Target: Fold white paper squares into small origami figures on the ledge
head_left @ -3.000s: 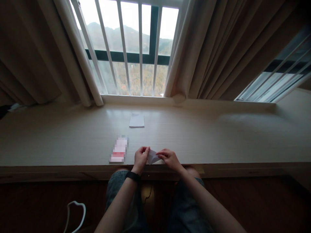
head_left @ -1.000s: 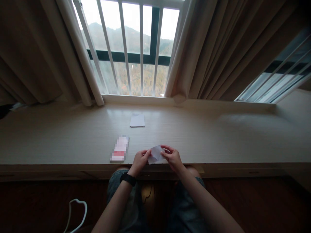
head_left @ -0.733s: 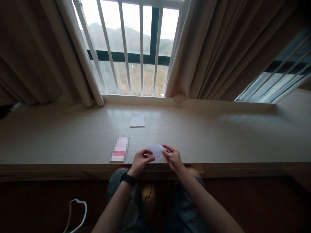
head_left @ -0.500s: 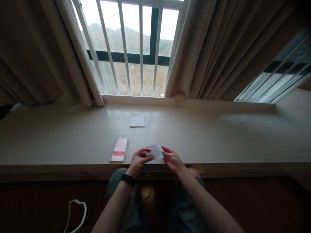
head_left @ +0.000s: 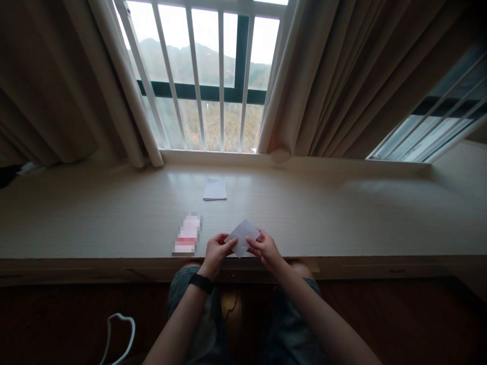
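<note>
Between my two hands is a small white sheet of paper (head_left: 242,237), turned so that it looks like a diamond, just above the front edge of the desk. My left hand (head_left: 219,252) pinches its left corner, thumb on top and fingers behind. On the opposite side, my right hand (head_left: 267,249) grips the right corner the same way. Whether the sheet has folds is too faint to tell. A stack of white paper squares (head_left: 215,189) lies farther back on the desk.
A blurred-out phone-shaped object (head_left: 186,234) with a pink and red face lies left of my hands on the pale desk (head_left: 342,218). Behind stand a barred window (head_left: 205,91) and heavy curtains (head_left: 319,76). A white cable or loop (head_left: 133,332) shows at lower left.
The paper has turned and now shows as a flatter, fuller diamond; before, its right part looked creased or bent. My right thumb has moved onto its face.
</note>
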A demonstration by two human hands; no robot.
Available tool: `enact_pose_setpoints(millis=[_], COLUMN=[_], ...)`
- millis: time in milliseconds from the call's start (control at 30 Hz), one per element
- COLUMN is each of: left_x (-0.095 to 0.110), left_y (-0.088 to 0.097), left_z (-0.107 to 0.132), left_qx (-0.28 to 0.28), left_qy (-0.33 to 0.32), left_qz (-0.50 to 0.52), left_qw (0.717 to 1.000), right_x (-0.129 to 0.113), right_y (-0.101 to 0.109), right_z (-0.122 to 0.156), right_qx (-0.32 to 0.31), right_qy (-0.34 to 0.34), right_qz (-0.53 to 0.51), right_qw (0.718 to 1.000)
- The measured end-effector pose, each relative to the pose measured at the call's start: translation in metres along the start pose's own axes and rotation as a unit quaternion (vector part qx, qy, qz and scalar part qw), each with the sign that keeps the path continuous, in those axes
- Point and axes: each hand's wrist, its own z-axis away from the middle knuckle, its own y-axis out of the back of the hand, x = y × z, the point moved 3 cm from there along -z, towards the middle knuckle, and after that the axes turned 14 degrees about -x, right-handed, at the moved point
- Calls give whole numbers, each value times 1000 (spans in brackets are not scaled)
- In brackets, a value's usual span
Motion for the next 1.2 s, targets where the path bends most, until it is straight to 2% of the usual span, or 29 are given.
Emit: enact_pose_setpoints(millis=[167, 400, 500, 600, 667, 833, 1033, 1200], left_x=[4, 13, 18, 27, 30, 25, 23, 21], left_y=[-5, 2, 3, 4, 3, -2, -1, 2], left_z=[3, 4, 4, 4, 6, 9, 14, 13], left_qx=[-28, -73, -83, -33, -3, -15, 13, 15], left_qy=[25, 45, -14, -107, -143, -150, -147, -127], left_qz=[-47, -112, -165, -283, -335, -288, -297, -286], left_qw=[998, 990, 983, 953, 931, 946, 943, 950], right_x=[6, 1, -4, -14, -20, -23, -15, -14], right_y=[0, 7, 9, 9, 7, 3, 7, 8], right_z=[-5, -4, 0, 2, 4, 8, 15, 16], right_qx=[-36, -29, -42, -35, -34, -45, -49, -26], right_qy=[-12, 16, 21, 61, 85, 106, 117, 116], right_qz=[110, 75, 149, 246, 280, 275, 297, 289], right_qw=[993, 997, 988, 967, 956, 955, 947, 950])
